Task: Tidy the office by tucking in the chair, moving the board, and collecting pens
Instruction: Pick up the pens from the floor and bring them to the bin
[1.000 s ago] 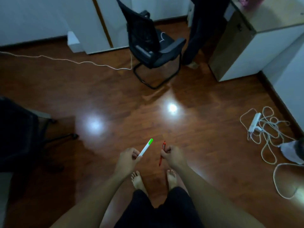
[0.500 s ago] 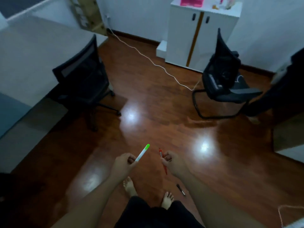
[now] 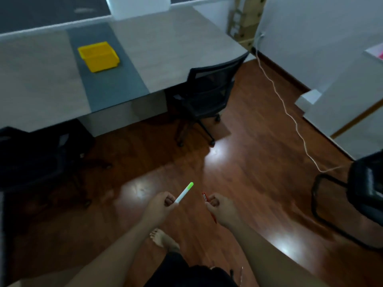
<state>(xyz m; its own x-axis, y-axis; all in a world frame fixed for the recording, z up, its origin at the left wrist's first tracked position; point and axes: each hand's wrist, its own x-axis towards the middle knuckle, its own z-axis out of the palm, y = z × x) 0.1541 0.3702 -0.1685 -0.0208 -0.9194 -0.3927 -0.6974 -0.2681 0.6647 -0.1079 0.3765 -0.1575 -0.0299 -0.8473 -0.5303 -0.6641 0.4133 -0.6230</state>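
Observation:
My left hand is closed around a white pen with a green cap, its cap pointing up and to the right. A red pen is gripped in my right hand, with one end sticking out above the fist and the other below it. Both hands are held out low over the wooden floor, a short gap between them. A yellow bin stands on the grey desk at the upper left. A black office chair sits partly under the desk's right end.
A second black chair stands at the left and a third at the right edge. A white cable runs across the floor toward the right wall. White cabinets line the right side. My bare foot shows below my hands.
The view has swung left: the desk with the yellow bin has come into sight and the right-hand chair has slid to the edge. Both hands still hold their pens the same way.

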